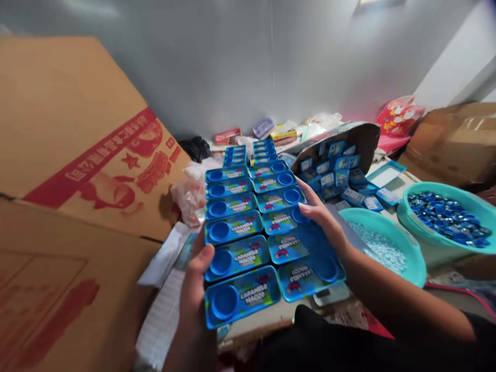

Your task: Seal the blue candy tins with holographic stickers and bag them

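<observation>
Two side-by-side rows of blue tins [242, 227] with "Caramelo Macizo" printing are held in front of me. Each tin shows a round raised or sunken circle at its outer end. My left hand [196, 274] grips the left side, thumb on the edge. My right hand [321, 219] clasps the right side, its thumb resting over a tin's top edge. The fingers beneath are hidden. Beyond them, more stacked blue tins [264, 150] stand on the table.
A large cardboard box [58, 289] fills the left. At right are a cardboard container [366, 137] of small blue boxes, a turquoise basin [416, 266] of pale pieces and another turquoise basin [405, 217] of blue wrapped pieces. Plastic bags [189, 194] lie beside the table.
</observation>
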A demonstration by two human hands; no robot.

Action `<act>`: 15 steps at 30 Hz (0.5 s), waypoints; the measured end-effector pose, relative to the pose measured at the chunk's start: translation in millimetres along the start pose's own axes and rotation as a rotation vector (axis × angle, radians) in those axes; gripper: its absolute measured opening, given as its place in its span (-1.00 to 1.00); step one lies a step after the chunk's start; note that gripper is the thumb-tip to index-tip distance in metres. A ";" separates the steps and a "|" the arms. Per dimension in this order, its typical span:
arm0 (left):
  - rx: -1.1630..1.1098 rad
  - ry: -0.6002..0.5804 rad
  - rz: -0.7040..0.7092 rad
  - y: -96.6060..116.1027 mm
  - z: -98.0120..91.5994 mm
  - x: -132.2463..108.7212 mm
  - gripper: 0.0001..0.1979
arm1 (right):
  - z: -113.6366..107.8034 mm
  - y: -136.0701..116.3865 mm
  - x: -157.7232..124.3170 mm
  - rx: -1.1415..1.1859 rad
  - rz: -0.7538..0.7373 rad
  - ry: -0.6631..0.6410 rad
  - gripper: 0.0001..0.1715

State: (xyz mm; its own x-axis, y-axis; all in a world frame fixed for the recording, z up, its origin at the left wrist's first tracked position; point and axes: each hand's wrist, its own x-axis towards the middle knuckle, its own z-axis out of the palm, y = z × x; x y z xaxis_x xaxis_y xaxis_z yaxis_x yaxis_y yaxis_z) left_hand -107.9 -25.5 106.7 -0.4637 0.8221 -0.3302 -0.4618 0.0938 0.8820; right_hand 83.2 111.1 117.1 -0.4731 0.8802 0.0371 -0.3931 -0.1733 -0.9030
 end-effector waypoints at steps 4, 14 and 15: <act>-0.126 -0.034 -0.223 -81.6 -28.6 -37.1 -0.43 | -31.1 68.4 -72.9 -0.035 0.154 0.117 -0.17; -0.172 0.040 -0.244 -249.2 -101.4 9.3 -0.36 | -91.3 263.2 -101.4 -0.010 0.271 0.274 -0.28; -0.147 0.038 -0.234 -258.8 -107.4 18.6 -0.35 | -94.1 274.1 -96.9 -0.014 0.271 0.269 -0.29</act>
State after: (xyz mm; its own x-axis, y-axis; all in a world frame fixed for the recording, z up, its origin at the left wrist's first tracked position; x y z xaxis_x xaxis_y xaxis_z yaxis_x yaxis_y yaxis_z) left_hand -78.2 -94.7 -163.9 -0.3587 0.7655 -0.5341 -0.6631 0.1938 0.7230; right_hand 95.5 19.9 -174.3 -0.3338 0.8880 -0.3164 -0.2706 -0.4118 -0.8702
